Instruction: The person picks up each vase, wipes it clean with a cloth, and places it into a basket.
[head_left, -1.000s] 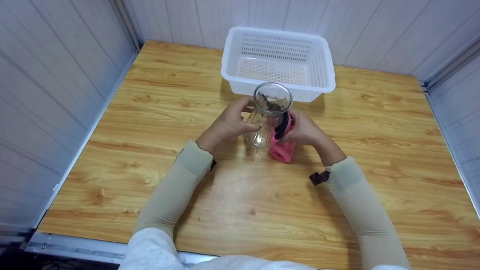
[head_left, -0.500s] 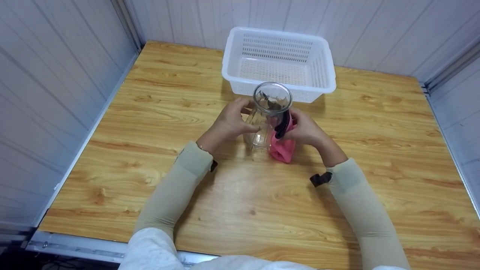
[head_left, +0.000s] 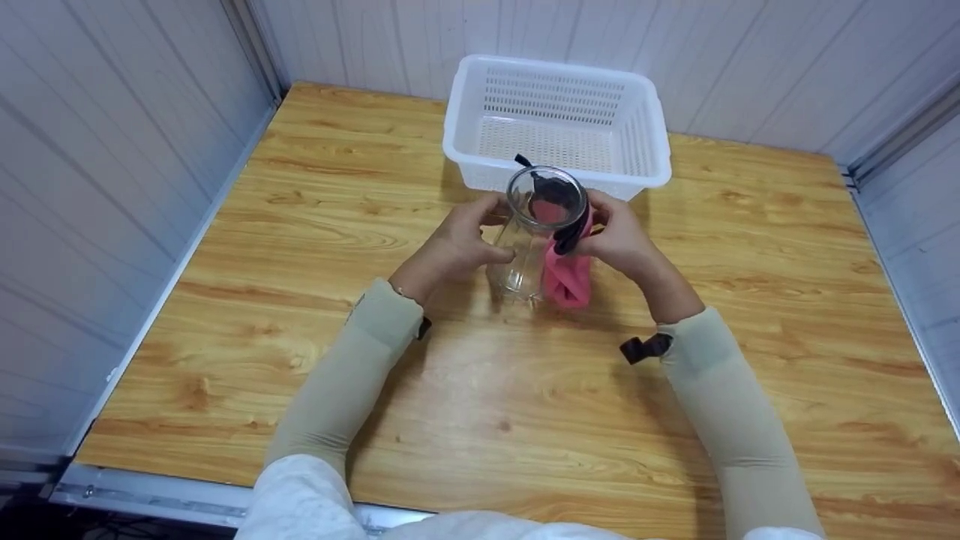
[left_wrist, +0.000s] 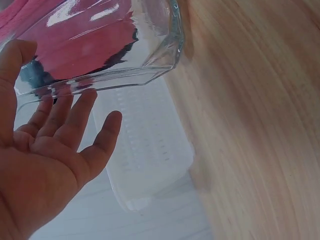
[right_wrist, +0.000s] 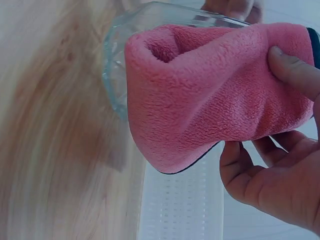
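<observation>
A clear glass vase (head_left: 517, 279) with a round rim and faceted base stands upright in front of the basket in the head view. My left hand (head_left: 459, 238) holds its left side, thumb in front and fingers behind. On the other side my right hand (head_left: 626, 238) grips a fluffy pink cloth (right_wrist: 200, 85) with a black edge, thumb on top and fingers underneath. The cloth lies against the glass, and a dark corner shows behind the rim. In the left wrist view, pink shows through the glass wall (left_wrist: 155, 70). The right fingertips are partly hidden by the cloth.
A white plastic basket (head_left: 457, 135) with slotted sides sits at the back of the wooden table (head_left: 480, 435), just behind the vase. Pale panel walls (head_left: 360, 45) close off the back and both sides.
My right hand has slid the cloth up along the vase, away from me; its dark corner now pokes out past the rim. My left hand and the vase have barely moved.
</observation>
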